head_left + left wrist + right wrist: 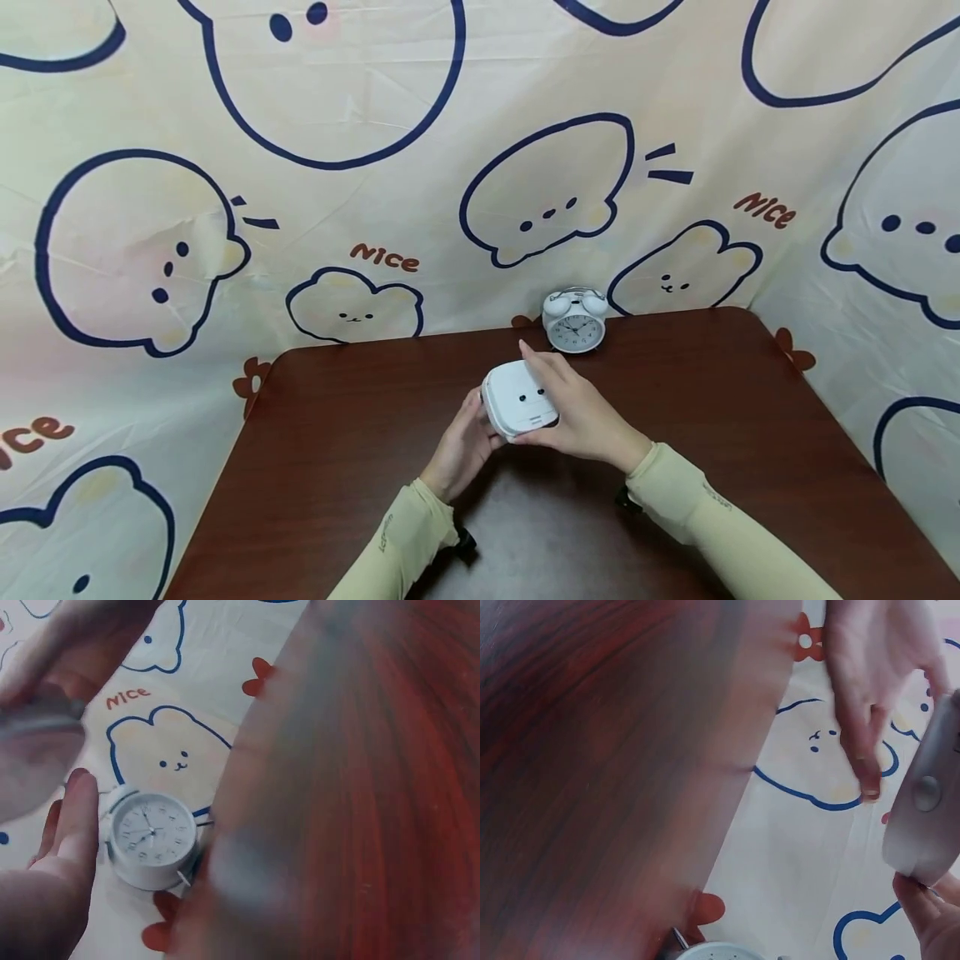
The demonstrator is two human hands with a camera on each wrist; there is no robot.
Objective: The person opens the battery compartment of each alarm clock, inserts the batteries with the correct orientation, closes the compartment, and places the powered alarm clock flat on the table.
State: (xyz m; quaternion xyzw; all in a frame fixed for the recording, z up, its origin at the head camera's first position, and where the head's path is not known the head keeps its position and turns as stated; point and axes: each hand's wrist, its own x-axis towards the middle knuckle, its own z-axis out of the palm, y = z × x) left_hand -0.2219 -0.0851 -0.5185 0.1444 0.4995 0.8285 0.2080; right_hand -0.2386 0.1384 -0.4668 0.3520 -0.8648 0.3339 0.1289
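A white rounded-square box (517,402) with two black dots and a small printed line on top is up off the table between both hands. My right hand (577,408) spans it from the right, thumb at the near edge and fingers at the far edge. The left hand (465,446) holds it at the left side and from below, with some fingers hidden under it. In the right wrist view the box's side (922,802) shows an oval button, and several fingers of the left hand (870,697) extend straight. The left wrist view shows the box (37,757) blurred.
A white twin-bell alarm clock (575,325) stands at the table's back edge, behind the right hand. The dark brown wooden table (337,467) has rounded back corners. Cream cloth (360,208) printed with blue-outlined cartoon animals hangs behind and beside it.
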